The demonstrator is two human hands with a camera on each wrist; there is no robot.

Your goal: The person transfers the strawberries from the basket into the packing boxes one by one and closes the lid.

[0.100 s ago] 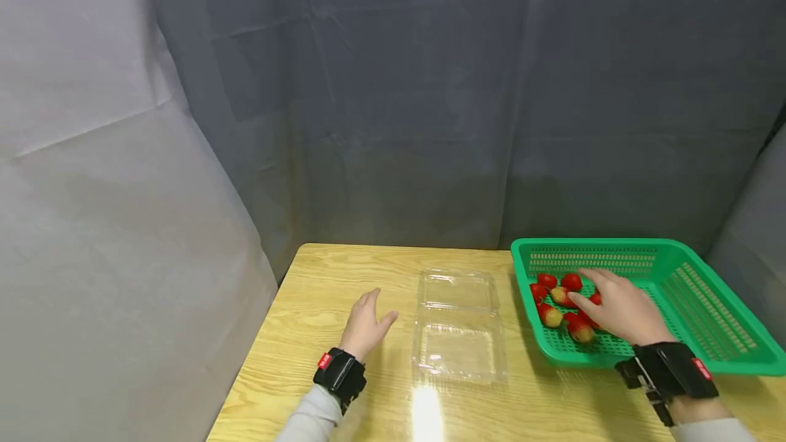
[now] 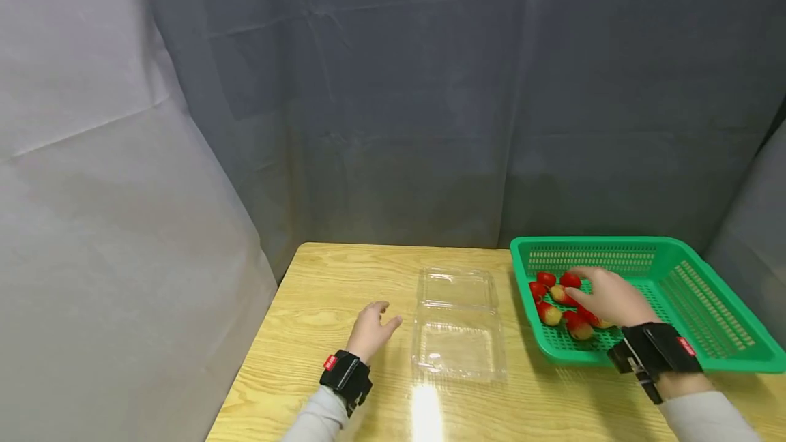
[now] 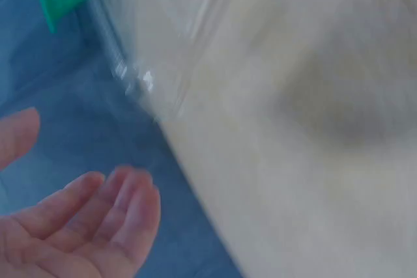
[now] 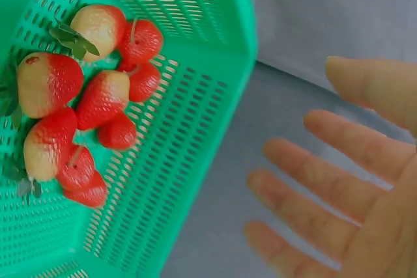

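My right hand [image 2: 617, 299] hovers over the left part of a green plastic basket [image 2: 706, 302], with its fingers spread and nothing held in the right wrist view. Below it lie several strawberries [image 4: 52, 86], red with pale yellow parts, some with green leaves. Small round red fruits [image 4: 141, 41] with thin stems lie among them. To the left, my left hand [image 2: 370, 334] is held above the table with loosely bent fingers and an empty palm. A clear plastic clamshell box [image 2: 457, 346] lies unfolded just right of this hand, its lid toward the back.
Both hands are over a light wood-patterned table [image 2: 307, 360], on which the basket stands at the right. Dark grey cloth [image 2: 399, 121] hangs behind the table, and a pale cloth [image 2: 123, 224] hangs at the left side.
My left hand has shifted slightly right and down, with its fingers bending a little more. My right hand has moved slightly left and upward in the head view, over the fruit.
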